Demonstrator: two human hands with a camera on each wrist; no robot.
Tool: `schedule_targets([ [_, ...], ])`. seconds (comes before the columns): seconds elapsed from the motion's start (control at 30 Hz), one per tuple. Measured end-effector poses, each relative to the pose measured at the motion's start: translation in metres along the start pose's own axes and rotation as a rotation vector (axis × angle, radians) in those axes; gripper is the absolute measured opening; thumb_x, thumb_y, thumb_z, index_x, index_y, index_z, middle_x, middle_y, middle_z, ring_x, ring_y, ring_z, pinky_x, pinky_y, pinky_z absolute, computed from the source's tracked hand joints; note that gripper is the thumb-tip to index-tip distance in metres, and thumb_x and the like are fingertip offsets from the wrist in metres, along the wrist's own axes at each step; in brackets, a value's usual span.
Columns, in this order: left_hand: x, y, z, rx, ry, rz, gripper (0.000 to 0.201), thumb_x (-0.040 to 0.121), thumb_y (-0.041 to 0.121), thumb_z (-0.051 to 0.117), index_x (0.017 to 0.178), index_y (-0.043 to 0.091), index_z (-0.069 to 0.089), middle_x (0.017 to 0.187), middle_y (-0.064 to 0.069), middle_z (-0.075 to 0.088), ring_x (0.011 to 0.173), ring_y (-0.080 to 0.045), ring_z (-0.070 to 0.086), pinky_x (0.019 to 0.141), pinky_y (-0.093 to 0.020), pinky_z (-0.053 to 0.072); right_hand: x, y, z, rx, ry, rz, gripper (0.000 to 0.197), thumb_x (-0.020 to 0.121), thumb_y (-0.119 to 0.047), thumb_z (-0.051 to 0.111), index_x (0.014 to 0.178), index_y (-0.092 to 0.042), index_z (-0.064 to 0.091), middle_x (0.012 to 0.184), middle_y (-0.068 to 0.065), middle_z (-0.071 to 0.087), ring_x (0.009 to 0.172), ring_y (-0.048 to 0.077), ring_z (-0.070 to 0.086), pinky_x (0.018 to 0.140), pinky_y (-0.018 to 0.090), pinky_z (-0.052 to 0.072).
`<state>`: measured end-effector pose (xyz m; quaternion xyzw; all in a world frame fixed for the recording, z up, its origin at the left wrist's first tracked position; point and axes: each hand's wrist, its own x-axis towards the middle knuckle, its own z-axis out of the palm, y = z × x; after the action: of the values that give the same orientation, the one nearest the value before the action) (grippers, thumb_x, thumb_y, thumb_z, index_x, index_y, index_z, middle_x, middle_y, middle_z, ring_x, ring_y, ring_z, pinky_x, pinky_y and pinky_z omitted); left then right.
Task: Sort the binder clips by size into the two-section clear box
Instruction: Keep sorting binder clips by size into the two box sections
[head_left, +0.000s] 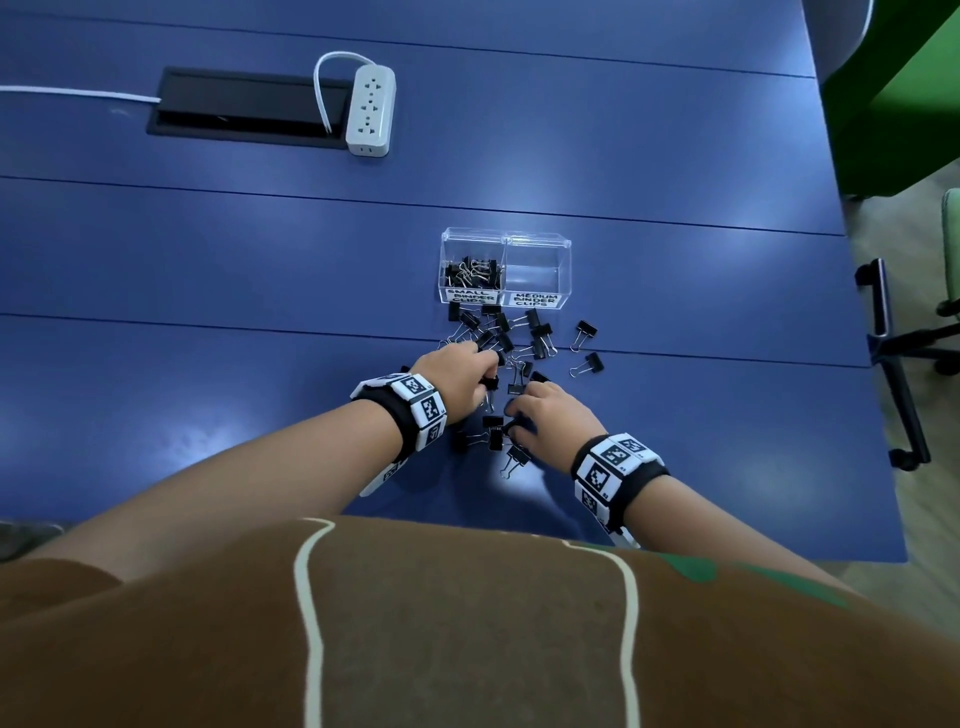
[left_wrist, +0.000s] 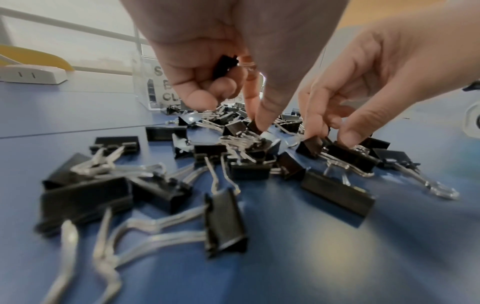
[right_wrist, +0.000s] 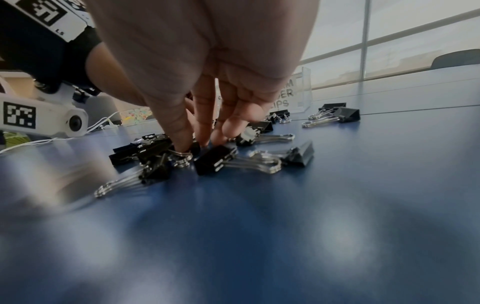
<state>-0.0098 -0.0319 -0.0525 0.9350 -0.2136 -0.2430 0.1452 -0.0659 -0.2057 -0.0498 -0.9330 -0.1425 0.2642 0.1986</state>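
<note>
A clear two-section box stands on the blue table. Its left section, labelled SMALL BINDER CLIPS, holds several small black clips; the right section, labelled MEDIUM, shows only its floor. Loose black binder clips lie scattered in front of the box. My left hand hovers over the pile, its curled fingers holding a small clip against the palm while thumb and forefinger touch down among the clips. My right hand is nearer to me. Its thumb and fingers pinch a small clip on the table.
A white power strip lies beside a black cable hatch at the far left. The table's right edge runs close to an office chair base. More clips lie to the right of the pile.
</note>
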Motion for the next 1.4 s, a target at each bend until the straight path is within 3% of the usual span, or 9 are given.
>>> schedule_targets([
  [0.2,-0.012,0.001,0.000,-0.049,0.020,0.029,0.017,0.084,0.026,0.055,0.099,0.019,0.054,0.101,-0.001,0.058,0.092,-0.023,0.056,0.071,-0.032,0.045,0.003,-0.006,0.010,0.001,0.027,0.035,0.020,0.087,-0.016,0.051,0.100,-0.004,0.061,0.104,0.014,0.056,0.106,0.031,0.050,0.076,0.041,0.048],
  [0.3,-0.017,0.010,0.009,-0.023,-0.063,0.103,0.020,0.085,0.028,0.057,0.103,0.020,0.054,0.102,-0.002,0.059,0.096,-0.024,0.057,0.076,-0.034,0.046,0.006,-0.005,0.012,0.045,0.073,0.061,0.019,0.085,-0.010,0.052,0.098,0.000,0.059,0.101,0.019,0.055,0.099,0.037,0.052,0.072,0.043,0.047],
  [0.53,-0.019,0.011,0.017,0.032,-0.117,0.094,0.020,0.088,0.032,0.055,0.102,0.017,0.055,0.103,-0.006,0.060,0.097,-0.026,0.058,0.074,-0.034,0.044,0.009,-0.004,0.013,0.006,0.123,0.105,0.020,0.089,-0.015,0.050,0.102,-0.001,0.057,0.106,0.015,0.051,0.092,0.035,0.053,0.068,0.038,0.044],
  [0.67,-0.015,0.010,0.008,-0.062,-0.036,0.024,0.016,0.089,0.028,0.053,0.100,0.018,0.053,0.101,-0.003,0.063,0.094,-0.026,0.060,0.077,-0.037,0.049,0.006,-0.006,0.014,0.024,0.127,0.103,0.020,0.086,-0.018,0.053,0.099,-0.004,0.060,0.103,0.013,0.054,0.094,0.033,0.054,0.071,0.039,0.049],
  [0.8,0.002,0.012,-0.004,-0.094,0.076,-0.062,0.019,0.093,0.024,0.048,0.111,0.019,0.050,0.110,-0.005,0.062,0.099,-0.029,0.058,0.079,-0.040,0.048,0.001,0.000,-0.006,0.335,0.257,0.258,0.014,0.078,-0.024,0.060,0.085,-0.012,0.063,0.088,0.006,0.060,0.080,0.021,0.054,0.075,0.032,0.048],
  [0.97,0.020,0.014,-0.005,-0.024,0.027,-0.094,0.021,0.095,0.023,0.047,0.115,0.017,0.048,0.109,-0.008,0.062,0.097,-0.030,0.060,0.078,-0.043,0.052,0.009,0.018,-0.034,1.023,0.384,0.510,0.019,0.086,-0.008,0.043,0.073,-0.006,0.057,0.068,0.009,0.059,0.055,0.018,0.057,0.053,0.028,0.049],
  [1.03,0.023,0.015,-0.004,-0.017,0.023,-0.115,0.023,0.094,0.023,0.049,0.115,0.015,0.047,0.107,-0.008,0.063,0.095,-0.030,0.061,0.078,-0.045,0.053,0.017,0.023,-0.036,0.858,0.368,0.479,0.019,0.085,-0.012,0.045,0.072,-0.009,0.058,0.067,0.004,0.059,0.056,0.015,0.054,0.053,0.027,0.046],
  [1.2,0.024,0.016,-0.003,-0.035,0.012,-0.143,0.030,0.091,0.029,0.054,0.116,0.014,0.048,0.112,-0.007,0.062,0.102,-0.030,0.060,0.083,-0.045,0.052,0.036,0.016,-0.030,0.311,0.223,0.315,0.010,0.085,-0.018,0.056,0.093,-0.014,0.062,0.088,0.002,0.058,0.076,0.017,0.053,0.076,0.031,0.049],
  [1.4,0.023,0.014,-0.002,-0.084,-0.017,-0.184,0.023,0.091,0.028,0.053,0.109,0.013,0.053,0.113,-0.007,0.060,0.103,-0.029,0.057,0.086,-0.045,0.051,0.043,0.008,-0.023,0.096,0.178,0.265,0.022,0.087,-0.023,0.054,0.104,-0.010,0.060,0.111,0.009,0.053,0.094,0.029,0.058,0.082,0.037,0.051],
])
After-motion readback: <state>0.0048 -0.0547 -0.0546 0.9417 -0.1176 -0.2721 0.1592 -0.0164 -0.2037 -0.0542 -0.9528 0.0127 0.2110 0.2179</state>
